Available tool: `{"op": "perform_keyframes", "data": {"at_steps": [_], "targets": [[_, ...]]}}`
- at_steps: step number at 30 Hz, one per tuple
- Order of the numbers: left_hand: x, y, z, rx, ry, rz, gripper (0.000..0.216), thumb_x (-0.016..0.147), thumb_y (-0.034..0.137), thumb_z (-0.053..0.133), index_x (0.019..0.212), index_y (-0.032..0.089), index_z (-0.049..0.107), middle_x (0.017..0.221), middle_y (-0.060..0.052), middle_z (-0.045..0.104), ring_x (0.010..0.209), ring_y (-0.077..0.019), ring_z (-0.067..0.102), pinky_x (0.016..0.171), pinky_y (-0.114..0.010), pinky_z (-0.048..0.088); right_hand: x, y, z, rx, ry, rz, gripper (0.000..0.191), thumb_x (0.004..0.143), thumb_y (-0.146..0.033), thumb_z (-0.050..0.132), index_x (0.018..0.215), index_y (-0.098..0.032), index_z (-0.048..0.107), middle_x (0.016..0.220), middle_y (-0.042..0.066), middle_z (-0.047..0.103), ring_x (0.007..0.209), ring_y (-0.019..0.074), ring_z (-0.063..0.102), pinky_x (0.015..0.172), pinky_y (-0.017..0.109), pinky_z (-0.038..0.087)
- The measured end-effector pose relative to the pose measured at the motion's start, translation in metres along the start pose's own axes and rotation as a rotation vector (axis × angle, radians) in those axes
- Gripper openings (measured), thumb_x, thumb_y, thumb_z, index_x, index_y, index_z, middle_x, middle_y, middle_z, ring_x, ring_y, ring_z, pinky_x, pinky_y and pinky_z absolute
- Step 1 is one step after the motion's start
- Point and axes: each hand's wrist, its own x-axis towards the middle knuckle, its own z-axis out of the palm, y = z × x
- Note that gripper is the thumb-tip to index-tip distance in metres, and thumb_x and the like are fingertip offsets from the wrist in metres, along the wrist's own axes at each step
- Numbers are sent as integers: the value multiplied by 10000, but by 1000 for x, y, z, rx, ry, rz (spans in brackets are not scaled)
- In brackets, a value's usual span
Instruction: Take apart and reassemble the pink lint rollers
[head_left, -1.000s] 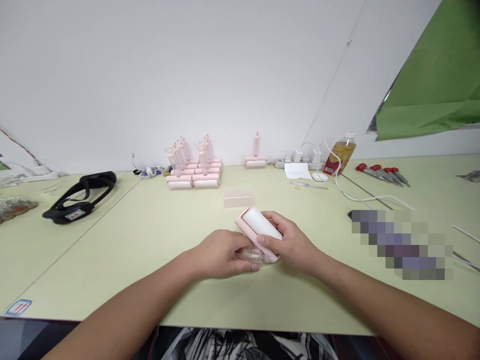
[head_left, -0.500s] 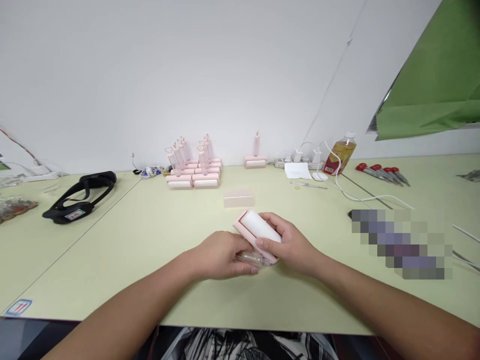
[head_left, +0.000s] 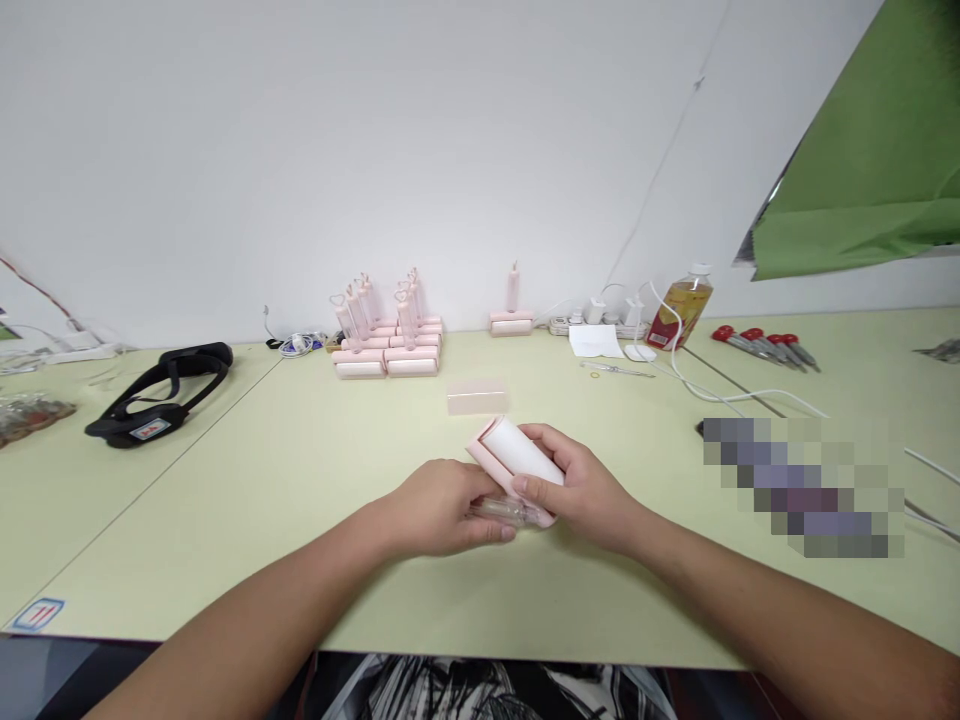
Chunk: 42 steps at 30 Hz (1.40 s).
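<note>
Tilted above the front of the table is a lint roller with a white roll (head_left: 523, 450) in a pink casing. My right hand (head_left: 589, 495) is closed around the roll end, thumb across its front. My left hand (head_left: 442, 505) is wrapped round the clear handle (head_left: 502, 511), which joins the casing low on its right side; the handle's far end is hidden in the palm. Just beyond the hands lies a clear pinkish cover (head_left: 478, 398).
Several finished-looking lint rollers (head_left: 386, 340) stand grouped at the back left, and another roller (head_left: 512, 310) stands at the back centre. A black headset (head_left: 161, 395) lies left. Rightward are cables (head_left: 720, 395), a drink bottle (head_left: 679, 308) and red-handled tools (head_left: 765, 347).
Both hands keep hold of the lint roller in nearly the same place. The clear handle has shifted very slightly; nothing else has visibly moved.
</note>
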Motion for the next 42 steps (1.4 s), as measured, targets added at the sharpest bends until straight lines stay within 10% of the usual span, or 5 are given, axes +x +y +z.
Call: {"op": "perform_keyframes", "data": {"at_steps": [42], "targets": [[3,-2,-1,77,-86,16,146,797,323,666,887,209,651,727,37,620,646,-107,536,556,-200,326,-2,6,-3,-138,-63,-43,481,795,-375,665,1226,-214,527,1107,59,642,950,230,598,798,331,467]]}}
